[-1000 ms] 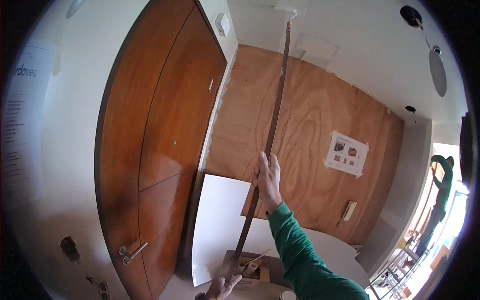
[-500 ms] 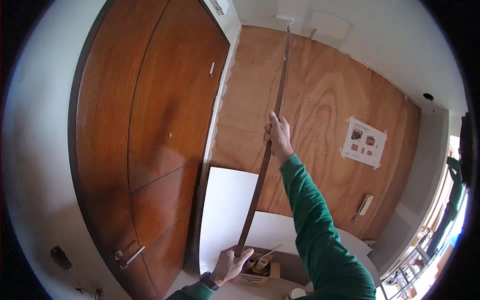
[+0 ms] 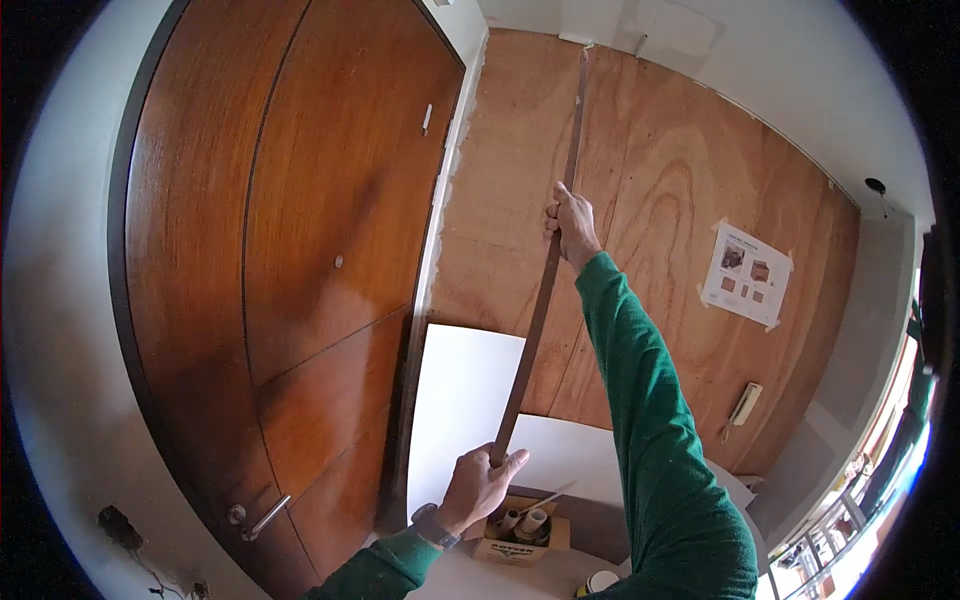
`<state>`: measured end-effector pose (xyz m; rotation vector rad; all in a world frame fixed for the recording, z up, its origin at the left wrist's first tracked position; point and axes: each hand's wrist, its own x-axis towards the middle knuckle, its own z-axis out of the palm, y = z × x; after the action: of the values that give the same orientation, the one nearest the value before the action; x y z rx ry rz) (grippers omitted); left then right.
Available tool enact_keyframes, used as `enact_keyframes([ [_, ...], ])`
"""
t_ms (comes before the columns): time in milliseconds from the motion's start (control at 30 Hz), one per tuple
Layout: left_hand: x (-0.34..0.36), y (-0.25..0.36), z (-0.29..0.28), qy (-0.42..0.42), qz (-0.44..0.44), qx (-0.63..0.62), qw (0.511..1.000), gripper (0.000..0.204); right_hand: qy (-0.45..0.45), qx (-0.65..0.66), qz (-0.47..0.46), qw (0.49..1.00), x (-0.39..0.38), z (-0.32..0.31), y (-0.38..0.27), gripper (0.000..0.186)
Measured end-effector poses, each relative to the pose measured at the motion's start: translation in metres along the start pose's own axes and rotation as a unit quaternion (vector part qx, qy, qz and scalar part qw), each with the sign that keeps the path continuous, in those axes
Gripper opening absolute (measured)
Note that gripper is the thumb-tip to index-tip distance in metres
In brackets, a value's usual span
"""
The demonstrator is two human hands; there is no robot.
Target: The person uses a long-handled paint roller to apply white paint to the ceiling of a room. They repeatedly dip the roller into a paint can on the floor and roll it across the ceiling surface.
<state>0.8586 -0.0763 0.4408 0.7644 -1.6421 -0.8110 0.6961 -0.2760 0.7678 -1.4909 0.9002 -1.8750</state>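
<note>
I hold a long, flat brown wooden pole [image 3: 545, 290] that slants upward away from me. My right hand [image 3: 573, 225] is wrapped around its middle, thumb lying along the wood. Lower down, my left hand [image 3: 480, 485] grips the pole's near end. The narrow far tip [image 3: 585, 55] has something small and pale on it, too small to name. It appears by the top edge of the plywood panel [image 3: 660, 290], where the panel meets the white ceiling [image 3: 760, 60]. Whether the tip touches there I cannot tell.
A brown wooden door [image 3: 350, 230] with a lever handle [image 3: 268, 516] stands at left. White sheets [image 3: 460, 390] lean below the plywood. Near my left hand sits a cardboard box [image 3: 510, 552] of rollers, beside an open can [image 3: 600, 582]. A taped paper [image 3: 748, 275] and an intercom handset [image 3: 745, 405] hang at right.
The pole's tip has come down slightly from the ceiling's edge to the plywood's top. My left hand has risen in view, both hands keeping their grip. The whole view has shifted a little.
</note>
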Motion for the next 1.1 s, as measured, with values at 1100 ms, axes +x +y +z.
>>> enact_keyframes([
  [1100, -0.225, -0.052, -0.022, 0.106, 0.155, -0.058, 0.98, 0.056, -0.033, -0.046, -0.098, 0.994, -0.347, 0.066, -0.047, 0.029],
])
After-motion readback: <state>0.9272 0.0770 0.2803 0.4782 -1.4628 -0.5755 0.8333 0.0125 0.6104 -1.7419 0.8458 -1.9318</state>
